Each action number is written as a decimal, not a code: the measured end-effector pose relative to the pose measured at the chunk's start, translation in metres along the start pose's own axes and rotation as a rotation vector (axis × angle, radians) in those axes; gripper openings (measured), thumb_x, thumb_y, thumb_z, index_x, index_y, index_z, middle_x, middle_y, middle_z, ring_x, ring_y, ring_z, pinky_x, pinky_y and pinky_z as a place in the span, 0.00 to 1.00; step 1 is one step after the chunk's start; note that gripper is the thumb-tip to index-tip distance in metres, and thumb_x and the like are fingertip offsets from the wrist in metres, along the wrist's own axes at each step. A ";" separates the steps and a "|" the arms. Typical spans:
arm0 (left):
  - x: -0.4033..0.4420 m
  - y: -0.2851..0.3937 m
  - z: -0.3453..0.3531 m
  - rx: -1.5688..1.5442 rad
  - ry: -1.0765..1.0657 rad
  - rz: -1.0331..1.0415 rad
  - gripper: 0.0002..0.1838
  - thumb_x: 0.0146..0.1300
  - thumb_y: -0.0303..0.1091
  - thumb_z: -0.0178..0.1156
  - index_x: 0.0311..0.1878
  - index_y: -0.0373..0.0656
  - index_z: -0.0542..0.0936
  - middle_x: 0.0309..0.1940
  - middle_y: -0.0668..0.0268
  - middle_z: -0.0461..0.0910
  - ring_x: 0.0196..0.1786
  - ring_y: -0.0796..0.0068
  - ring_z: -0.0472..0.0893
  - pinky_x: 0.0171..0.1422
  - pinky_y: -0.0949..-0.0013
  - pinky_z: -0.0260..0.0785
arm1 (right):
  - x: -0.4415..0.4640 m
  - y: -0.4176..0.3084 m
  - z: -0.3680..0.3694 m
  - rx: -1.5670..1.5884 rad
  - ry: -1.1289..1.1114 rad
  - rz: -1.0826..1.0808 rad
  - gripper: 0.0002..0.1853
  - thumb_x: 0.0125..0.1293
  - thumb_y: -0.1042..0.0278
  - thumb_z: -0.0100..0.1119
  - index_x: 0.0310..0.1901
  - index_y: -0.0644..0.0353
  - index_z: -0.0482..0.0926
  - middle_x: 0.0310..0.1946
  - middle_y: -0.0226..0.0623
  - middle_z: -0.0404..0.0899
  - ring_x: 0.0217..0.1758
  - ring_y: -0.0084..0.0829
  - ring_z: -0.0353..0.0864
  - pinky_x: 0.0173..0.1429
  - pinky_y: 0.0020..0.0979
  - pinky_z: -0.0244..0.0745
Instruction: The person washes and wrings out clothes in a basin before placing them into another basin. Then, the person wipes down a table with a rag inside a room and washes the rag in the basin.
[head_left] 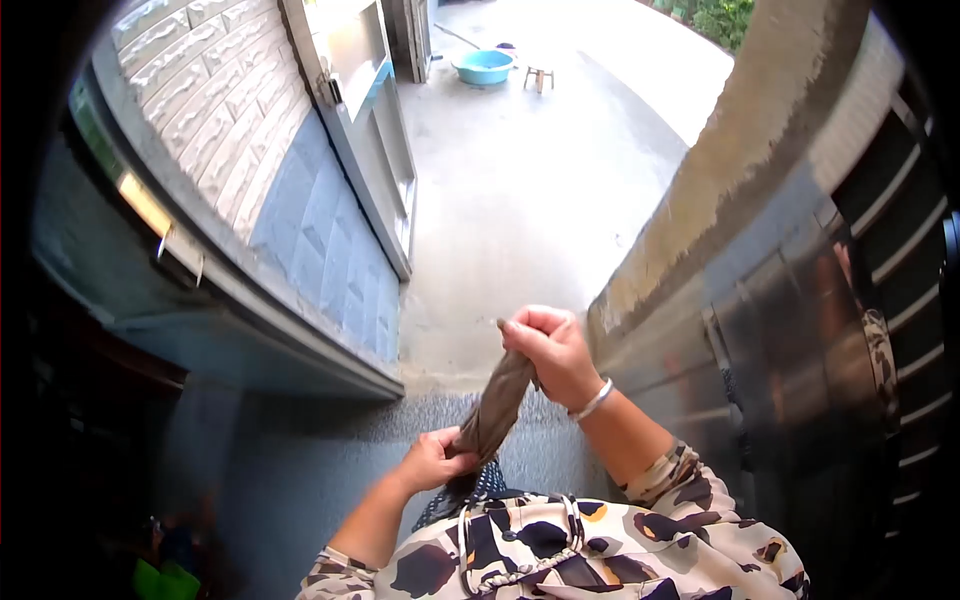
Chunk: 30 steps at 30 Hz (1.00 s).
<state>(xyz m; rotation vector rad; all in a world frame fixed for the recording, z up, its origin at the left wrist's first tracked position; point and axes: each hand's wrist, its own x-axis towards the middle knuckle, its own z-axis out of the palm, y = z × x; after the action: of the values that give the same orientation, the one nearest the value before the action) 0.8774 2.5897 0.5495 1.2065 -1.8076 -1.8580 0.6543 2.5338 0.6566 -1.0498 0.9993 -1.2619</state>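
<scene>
A grey-brown cloth (496, 408), gathered into a long bunched strip, stretches slantwise between my two hands in front of my body. My right hand (552, 352) is closed around its upper end, and a small tip pokes out past the fingers. Lower down and to the left, my left hand (434, 464) pinches the cloth near its other end. Part of the cloth hangs below that hand, dark against my patterned clothing. A pale bracelet (592, 400) circles my right wrist.
I am at a doorway with a stone threshold (440, 412). An opened door (370, 140) and brick wall stand on the left, a rough wall edge (720, 170) and shiny panel on the right. Outside on concrete are a blue basin (484, 67) and a small stool (539, 78).
</scene>
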 end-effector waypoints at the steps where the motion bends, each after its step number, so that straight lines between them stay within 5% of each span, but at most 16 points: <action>1: 0.026 0.015 -0.016 -0.032 0.042 -0.014 0.14 0.50 0.32 0.62 0.41 0.42 0.78 0.29 0.69 0.80 0.35 0.82 0.75 0.42 0.73 0.68 | 0.025 -0.010 -0.004 0.017 0.009 0.002 0.09 0.59 0.67 0.56 0.26 0.63 0.76 0.21 0.24 0.73 0.25 0.13 0.67 0.30 0.17 0.63; 4: 0.118 0.013 -0.070 -0.042 -0.001 -0.021 0.16 0.49 0.35 0.63 0.42 0.42 0.78 0.31 0.67 0.80 0.35 0.81 0.76 0.41 0.72 0.68 | 0.095 -0.038 -0.038 -0.039 0.070 -0.002 0.06 0.59 0.71 0.55 0.29 0.64 0.76 0.24 0.27 0.74 0.27 0.14 0.69 0.32 0.16 0.64; 6: 0.159 0.062 -0.101 0.309 0.007 -0.069 0.16 0.45 0.36 0.66 0.38 0.40 0.79 0.29 0.67 0.80 0.32 0.81 0.76 0.39 0.72 0.68 | 0.127 -0.058 -0.071 -0.022 0.150 -0.083 0.07 0.57 0.71 0.57 0.34 0.65 0.76 0.26 0.27 0.74 0.30 0.13 0.70 0.35 0.15 0.64; 10: 0.271 0.107 -0.151 -0.939 0.200 -0.039 0.10 0.44 0.17 0.57 0.32 0.41 0.73 0.28 0.64 0.78 0.31 0.74 0.77 0.41 0.71 0.72 | 0.184 -0.054 -0.173 -0.435 0.085 -0.026 0.19 0.47 0.68 0.68 0.41 0.65 0.76 0.34 0.29 0.74 0.37 0.18 0.70 0.41 0.20 0.69; 11: 0.296 0.120 -0.163 -1.019 0.141 0.041 0.11 0.43 0.16 0.56 0.32 0.41 0.72 0.30 0.65 0.77 0.32 0.75 0.77 0.42 0.70 0.72 | 0.198 -0.040 -0.198 -0.431 0.045 0.069 0.22 0.44 0.69 0.71 0.43 0.63 0.77 0.24 0.21 0.72 0.27 0.12 0.67 0.32 0.17 0.65; 13: 0.352 0.146 -0.177 -1.087 0.055 0.120 0.13 0.43 0.15 0.56 0.31 0.42 0.71 0.31 0.65 0.76 0.34 0.75 0.76 0.43 0.69 0.72 | 0.224 -0.021 -0.245 -0.508 -0.125 0.208 0.19 0.44 0.67 0.70 0.39 0.63 0.78 0.24 0.22 0.74 0.28 0.14 0.68 0.32 0.18 0.65; 16: 0.422 0.192 -0.176 -0.974 -0.167 0.205 0.15 0.41 0.15 0.56 0.33 0.42 0.70 0.33 0.66 0.74 0.35 0.77 0.75 0.45 0.72 0.71 | 0.278 -0.003 -0.314 -0.352 -0.088 0.294 0.14 0.45 0.69 0.67 0.34 0.62 0.78 0.27 0.24 0.74 0.29 0.15 0.69 0.33 0.18 0.64; 18: 0.456 0.224 -0.183 -0.693 -0.055 -0.077 0.16 0.41 0.18 0.60 0.36 0.42 0.72 0.36 0.67 0.73 0.37 0.79 0.74 0.46 0.76 0.68 | 0.329 0.007 -0.360 0.042 0.105 0.267 0.06 0.48 0.73 0.60 0.29 0.60 0.75 0.39 0.34 0.75 0.32 0.22 0.73 0.39 0.22 0.67; 20: 0.507 0.230 -0.196 0.030 -0.072 -0.077 0.16 0.45 0.27 0.64 0.39 0.40 0.75 0.31 0.68 0.77 0.30 0.80 0.74 0.36 0.76 0.69 | 0.387 -0.026 -0.370 0.391 0.055 0.093 0.08 0.50 0.73 0.57 0.32 0.60 0.71 0.44 0.43 0.72 0.35 0.27 0.76 0.42 0.27 0.71; 22: 0.561 0.200 -0.227 0.360 -0.099 -0.149 0.20 0.43 0.32 0.67 0.41 0.37 0.75 0.28 0.67 0.78 0.27 0.77 0.75 0.33 0.72 0.69 | 0.443 -0.045 -0.386 0.582 -0.072 0.036 0.08 0.53 0.73 0.54 0.35 0.60 0.68 0.42 0.46 0.73 0.36 0.30 0.77 0.45 0.31 0.74; 24: 0.591 0.206 -0.241 -0.208 -0.009 -0.218 0.24 0.41 0.32 0.65 0.44 0.33 0.74 0.34 0.60 0.79 0.32 0.70 0.78 0.39 0.67 0.71 | 0.493 -0.046 -0.397 0.606 -0.117 -0.024 0.08 0.54 0.73 0.53 0.36 0.60 0.67 0.39 0.44 0.74 0.36 0.30 0.77 0.43 0.31 0.75; 26: 0.612 0.231 -0.250 -0.776 0.082 0.024 0.27 0.37 0.28 0.58 0.46 0.29 0.71 0.41 0.52 0.77 0.42 0.60 0.78 0.49 0.59 0.70 | 0.541 -0.040 -0.403 0.553 0.009 0.130 0.08 0.55 0.73 0.52 0.37 0.60 0.69 0.36 0.40 0.75 0.37 0.27 0.76 0.44 0.29 0.74; 30: 0.704 0.231 -0.331 -1.057 0.151 0.114 0.35 0.32 0.29 0.49 0.53 0.29 0.67 0.48 0.48 0.72 0.53 0.52 0.71 0.60 0.53 0.62 | 0.659 -0.011 -0.431 0.022 -0.026 0.259 0.23 0.52 0.75 0.52 0.54 0.63 0.68 0.40 0.40 0.75 0.42 0.27 0.74 0.49 0.24 0.71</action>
<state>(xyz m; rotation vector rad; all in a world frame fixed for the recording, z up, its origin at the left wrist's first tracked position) 0.6042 1.8259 0.5521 0.7560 -0.5697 -2.0892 0.2714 1.8520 0.5615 -0.8854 1.0623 -1.0427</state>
